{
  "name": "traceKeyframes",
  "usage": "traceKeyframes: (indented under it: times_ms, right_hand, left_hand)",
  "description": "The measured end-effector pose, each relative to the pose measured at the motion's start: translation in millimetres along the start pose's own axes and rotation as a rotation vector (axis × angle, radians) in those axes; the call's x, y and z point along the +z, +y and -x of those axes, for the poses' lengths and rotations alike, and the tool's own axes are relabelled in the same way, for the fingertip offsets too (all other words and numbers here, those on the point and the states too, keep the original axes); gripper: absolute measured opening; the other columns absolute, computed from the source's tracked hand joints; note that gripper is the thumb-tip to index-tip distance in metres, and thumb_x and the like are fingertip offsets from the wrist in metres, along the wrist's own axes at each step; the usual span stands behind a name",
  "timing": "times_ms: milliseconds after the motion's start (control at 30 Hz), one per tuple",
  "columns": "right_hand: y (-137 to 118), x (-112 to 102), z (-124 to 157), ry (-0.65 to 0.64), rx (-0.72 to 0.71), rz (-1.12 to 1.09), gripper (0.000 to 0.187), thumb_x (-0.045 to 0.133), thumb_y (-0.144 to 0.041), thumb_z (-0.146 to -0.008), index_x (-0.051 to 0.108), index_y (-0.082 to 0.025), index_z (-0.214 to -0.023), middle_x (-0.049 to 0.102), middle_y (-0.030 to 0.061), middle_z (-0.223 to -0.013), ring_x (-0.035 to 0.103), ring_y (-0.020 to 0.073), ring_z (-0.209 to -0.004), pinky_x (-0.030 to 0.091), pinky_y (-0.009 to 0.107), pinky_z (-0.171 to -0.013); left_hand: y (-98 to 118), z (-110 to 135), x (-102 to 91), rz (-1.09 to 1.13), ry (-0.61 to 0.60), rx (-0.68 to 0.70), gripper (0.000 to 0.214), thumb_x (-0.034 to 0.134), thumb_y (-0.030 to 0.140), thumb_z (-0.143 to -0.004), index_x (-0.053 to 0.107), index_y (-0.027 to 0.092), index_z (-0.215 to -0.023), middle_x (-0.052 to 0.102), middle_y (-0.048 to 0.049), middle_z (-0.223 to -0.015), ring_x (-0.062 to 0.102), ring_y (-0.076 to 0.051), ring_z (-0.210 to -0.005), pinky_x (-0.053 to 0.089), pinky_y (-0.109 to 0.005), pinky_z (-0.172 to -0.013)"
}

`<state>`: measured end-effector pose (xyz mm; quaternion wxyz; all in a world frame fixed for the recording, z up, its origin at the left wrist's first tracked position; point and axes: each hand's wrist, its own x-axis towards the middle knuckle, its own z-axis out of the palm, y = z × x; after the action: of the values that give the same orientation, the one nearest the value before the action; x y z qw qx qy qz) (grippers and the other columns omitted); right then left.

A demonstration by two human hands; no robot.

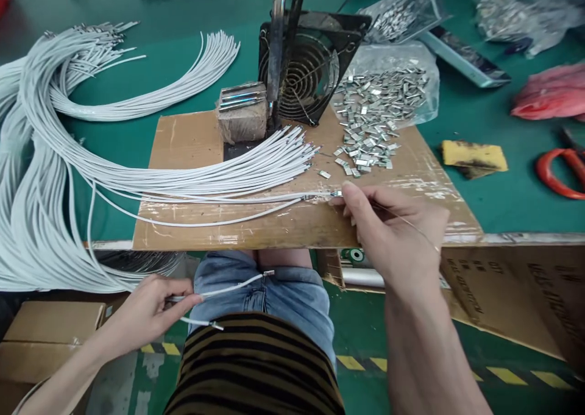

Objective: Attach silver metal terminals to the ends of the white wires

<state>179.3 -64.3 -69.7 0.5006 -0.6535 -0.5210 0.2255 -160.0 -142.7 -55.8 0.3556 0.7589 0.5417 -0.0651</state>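
My left hand [148,308] is low at my lap, closed on two white cables [228,288]; one of them ends in a small metal terminal near my jeans. My right hand [388,232] rests at the near edge of the cardboard board [192,141], fingers pinched on a small metal clip [337,193] at the tip of a white cable [256,199] lying along the board. A thin solder wire runs over the back of that hand. A bundle of stripped white cables [256,162] lies across the board, tips pointing right.
A loose pile of metal clips [370,128] spills from a plastic bag. A soldering iron in its stand [276,55] and a black fan [315,67] stand behind. White cable loops [41,177], a yellow sponge [473,157], red-handled pliers [560,171], cardboard boxes below.
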Motion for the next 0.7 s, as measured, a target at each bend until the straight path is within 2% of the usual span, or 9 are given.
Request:
traceKeyframes:
  times_ms: [133,267,700]
  right_hand:
    - [0.9,0.2,1.0,-0.004,-0.019,-0.011,0.027,0.070,-0.034,-0.088,0.077,-0.018,-0.067,0.065,-0.0005,-0.057,0.051,0.0114,-0.051,0.037,0.025,-0.047]
    - [-0.3,0.2,1.7,-0.015,-0.018,-0.026,0.027,0.070,-0.032,-0.089,0.076,-0.017,-0.068,0.064,-0.0006,-0.059,0.050,0.0107,-0.052,0.036,0.025,-0.048]
    - [4.4,-3.5,0.9,-0.038,-0.068,-0.011,0.028,0.069,-0.033,-0.092,0.074,-0.020,-0.067,0.065,-0.0009,-0.060,0.053,0.0128,-0.053,0.039,0.026,-0.051]
  left_hand:
    - [2.1,5.7,-6.0,0.202,-0.077,-0.001,0.046,0.043,0.045,-0.105,0.043,0.022,-0.065,0.034,0.0058,-0.062,0.035,-0.012,-0.057,0.027,-0.024,-0.052]
    - [7.6,8.5,-12.1,0.405,-0.126,-0.043,0.046,0.048,0.047,-0.103,0.041,0.022,-0.064,0.029,0.0061,-0.064,0.029,-0.013,-0.059,0.022,-0.028,-0.054]
    - [10.2,7.6,-13.8,0.424,-0.163,-0.036,0.047,0.046,0.049,-0.103,0.037,0.023,-0.064,0.029,0.0063,-0.064,0.029,-0.014,-0.061,0.022,-0.029,-0.055]
